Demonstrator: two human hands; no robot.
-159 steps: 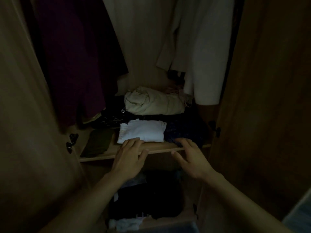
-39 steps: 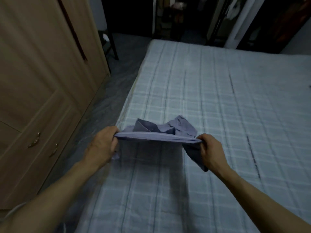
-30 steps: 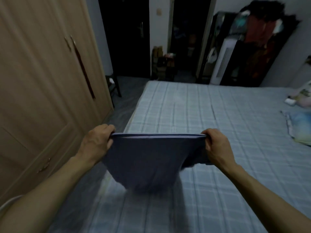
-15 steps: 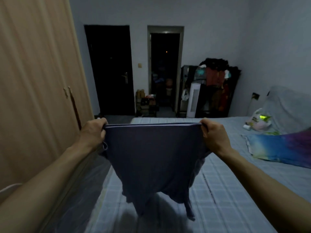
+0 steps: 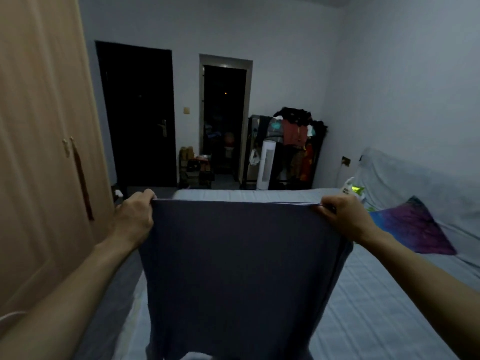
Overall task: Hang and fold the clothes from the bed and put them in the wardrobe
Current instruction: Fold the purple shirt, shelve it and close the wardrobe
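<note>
A dark blue-grey garment (image 5: 233, 263) hangs flat in front of me, stretched by its top edge between both hands. My left hand (image 5: 135, 216) pinches the top left corner and my right hand (image 5: 342, 216) pinches the top right corner. The cloth hangs down past the bottom of the view above the bed (image 5: 363, 315), which has a pale blue checked cover. The closed wooden wardrobe (image 5: 39, 152) fills the left side.
A purple and blue pillow (image 5: 413, 224) lies on the bed at the right, with a white bag (image 5: 350, 188) beyond it. A rack piled with clothes (image 5: 293, 141) and a white tower fan (image 5: 266, 165) stand at the far wall beside two dark doorways.
I left the wardrobe shelf, picked the garment off the bed and lifted it. In the last second it rose and spread out flat, and my view tilted up to the room.
</note>
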